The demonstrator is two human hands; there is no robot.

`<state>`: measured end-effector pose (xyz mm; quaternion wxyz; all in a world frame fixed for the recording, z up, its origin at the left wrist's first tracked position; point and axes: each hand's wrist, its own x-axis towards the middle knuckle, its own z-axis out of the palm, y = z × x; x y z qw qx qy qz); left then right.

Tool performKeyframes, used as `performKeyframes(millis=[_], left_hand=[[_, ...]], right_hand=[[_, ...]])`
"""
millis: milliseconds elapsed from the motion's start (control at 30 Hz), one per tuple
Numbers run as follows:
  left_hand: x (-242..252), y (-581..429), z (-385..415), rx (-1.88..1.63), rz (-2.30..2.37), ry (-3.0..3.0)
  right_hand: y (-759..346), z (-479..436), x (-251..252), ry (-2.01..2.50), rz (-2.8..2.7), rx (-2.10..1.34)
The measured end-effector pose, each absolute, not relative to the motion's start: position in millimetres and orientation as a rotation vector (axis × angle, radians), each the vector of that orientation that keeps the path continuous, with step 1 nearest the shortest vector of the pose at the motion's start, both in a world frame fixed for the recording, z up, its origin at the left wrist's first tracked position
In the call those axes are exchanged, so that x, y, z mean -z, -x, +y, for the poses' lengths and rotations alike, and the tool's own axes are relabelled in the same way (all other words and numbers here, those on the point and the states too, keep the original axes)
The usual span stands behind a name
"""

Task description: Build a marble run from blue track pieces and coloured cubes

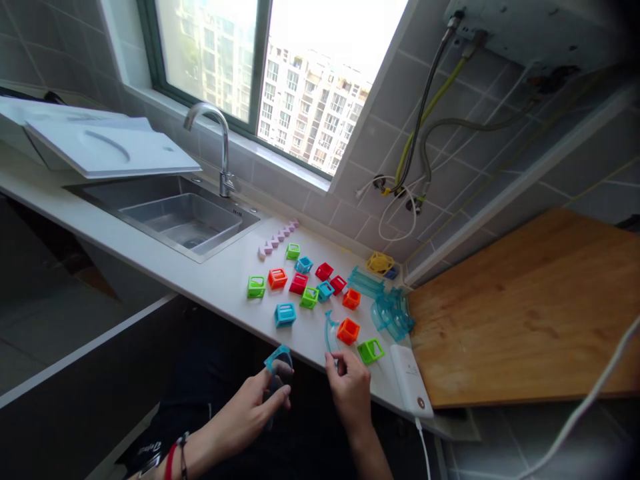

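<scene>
Blue pieces (278, 357) (translucent), held in both hands (352, 387)

Left hand (261, 400): fingers cover part of the translucent blue piece (278, 356); I can't make out its full shape. Right hand (351, 385): fingertips hide the near end of the curved blue strip (328, 335); grip unconfirmed. Marks on the white power strip (409, 381) too small for me. Frame edges crop the water heater (545, 30), wooden board (530, 313) and wristwatch (150, 468).
</scene>
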<state>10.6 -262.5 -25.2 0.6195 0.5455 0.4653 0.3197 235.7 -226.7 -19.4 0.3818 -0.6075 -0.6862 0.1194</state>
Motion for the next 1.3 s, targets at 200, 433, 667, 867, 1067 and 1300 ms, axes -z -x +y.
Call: performKeyframes(millis=[200,433,667,867,1067,1300], left_hand=[[23.1,0.8,-263.7,-0.623,1.097,-1.303],[11.0,25.8,-240.4,-0.624,1.164,-1.34],[-49.7,79.5,-152.8,-0.557,1.555,-1.893],[-45.6,133.5,-48.9,-0.395,2.042,-2.177],[8.3,156.0,-13.4,-0.28,2.1,-2.199],[26.3,141.6,-24.0,-0.715,1.797,-1.84]], right_hand=[[-223.1,-195.1,41.0,1.613,-1.809,-0.24],[-214.9,-239.5,49.8,1.297,-1.609,-0.46],[-219.8,-293.9,70.1,1.192,-1.682,-0.697],[-232.1,-294.3,78.5,1.265,-1.566,-0.668],[-239.5,-283.9,77.3,1.258,-1.591,-0.686],[-237.2,-277.9,72.1,1.252,-1.662,-0.653]])
